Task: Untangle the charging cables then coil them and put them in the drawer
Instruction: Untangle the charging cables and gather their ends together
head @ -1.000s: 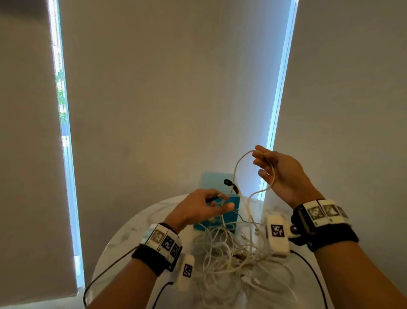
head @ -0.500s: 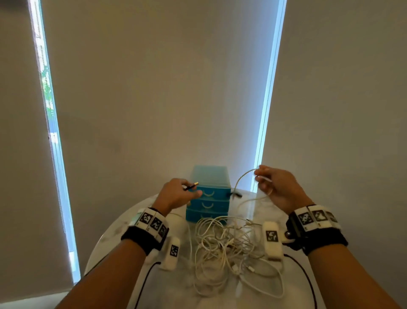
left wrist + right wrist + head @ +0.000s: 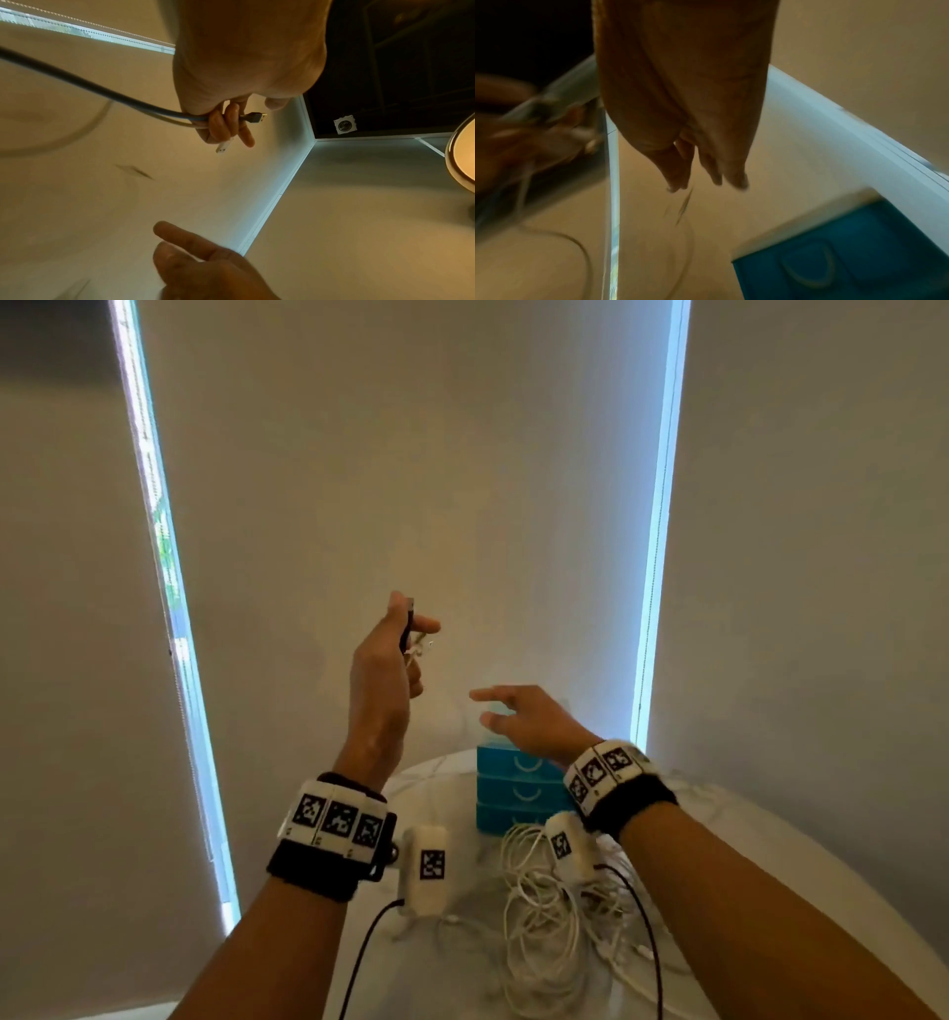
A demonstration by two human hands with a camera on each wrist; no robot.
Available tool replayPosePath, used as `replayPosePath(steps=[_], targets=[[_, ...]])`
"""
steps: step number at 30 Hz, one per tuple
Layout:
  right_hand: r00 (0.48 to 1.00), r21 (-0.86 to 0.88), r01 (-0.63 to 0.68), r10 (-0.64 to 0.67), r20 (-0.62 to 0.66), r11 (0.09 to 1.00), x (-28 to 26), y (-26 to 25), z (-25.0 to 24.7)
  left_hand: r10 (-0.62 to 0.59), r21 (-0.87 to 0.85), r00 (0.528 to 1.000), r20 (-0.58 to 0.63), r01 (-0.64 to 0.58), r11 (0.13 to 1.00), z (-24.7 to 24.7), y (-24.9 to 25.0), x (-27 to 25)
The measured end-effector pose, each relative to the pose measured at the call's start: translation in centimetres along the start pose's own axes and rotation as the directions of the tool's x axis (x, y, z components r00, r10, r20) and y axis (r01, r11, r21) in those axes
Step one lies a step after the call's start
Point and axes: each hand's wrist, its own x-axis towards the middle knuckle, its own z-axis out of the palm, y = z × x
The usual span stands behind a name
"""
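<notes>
cables are light and limp; our left hand (image 3: pixel 382 670) grips the black cable's plug end (image 3: pixel 253 118) and a white one, raised. our right hand (image 3: pixel 524 719) hovers released. white tangled cable heap (image 3: pixel 554 906) lies on the table; we should hold near the plugs.

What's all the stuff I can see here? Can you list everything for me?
Black cable: one, black, plug end gripped in the raised left hand.
White cable: one, white, plug end in the same grip.
Cable tangle: one heap, white, on the table in front of the drawer unit.
Drawer unit: one, blue, three drawers, all closed, at the table's far side.
Table: one, white, marbled, round.
Blinds: pale, closed, behind the table.
Wrist bands: two, black with patterned tags.
Left hand: raised, fingers curled round both plugs.
Right hand: open, over the drawer unit.
</notes>
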Motion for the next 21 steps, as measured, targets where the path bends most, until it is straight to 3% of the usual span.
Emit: replayPosePath(steps=[1, 2, 4, 6, 10, 15, 18, 21], targets=[[0.998, -0.157, 0.062, -0.062, 0.004, 0.986, 0.0, 0.0, 0.4, 0.005, -0.016, 1.000, -0.008, -0.005, 1.000, -0.4, -0.2, -0.1], [0.991, -0.179, 0.101, -0.114, -0.067, 0.979, -0.7, -0.8, 0.2, 0.005, -0.049, 1.000, -0.010, -0.006, 0.999, -0.8, -0.6, -0.2], [0.983, 0.062, 0.139, -0.130, -0.133, 0.988, -2.7, -1.6, -0.7, -0.009, -0.106, 0.999, 0.034, 0.013, 0.994, -1.4, -1.9, -0.3], [0.996, 0.370, 0.072, -0.044, -0.083, 0.926, -5.0, -1.6, -1.0, -0.099, -0.111, 0.989, 0.109, 0.111, 0.988, -1.4, -3.6, -0.6], [0.988, 0.420, 0.054, 0.011, -0.153, 0.906, -8.3, 0.4, 0.0, -0.345, -0.043, 0.898, 0.273, 0.370, 0.928, 0.2, -7.7, -2.3], [0.949, 0.530, -0.026, 0.188, -0.254, 0.848, -10.1, 3.1, 1.1, -0.408, 0.255, 0.836, 0.367, 0.331, 0.908, 2.7, -10.4, -4.9], [0.937, 0.533, -0.116, 0.270, -0.220, 0.838, -10.5, 4.5, 1.4, -0.415, 0.287, 0.808, 0.419, 0.316, 0.904, 4.3, -10.9, -6.3], [0.929, 0.670, -0.099, 0.311, -0.203, 0.735, -10.8, 5.9, 1.1, -0.391, 0.266, 0.799, 0.457, 0.297, 0.917, 5.2, -11.5, -7.1]])
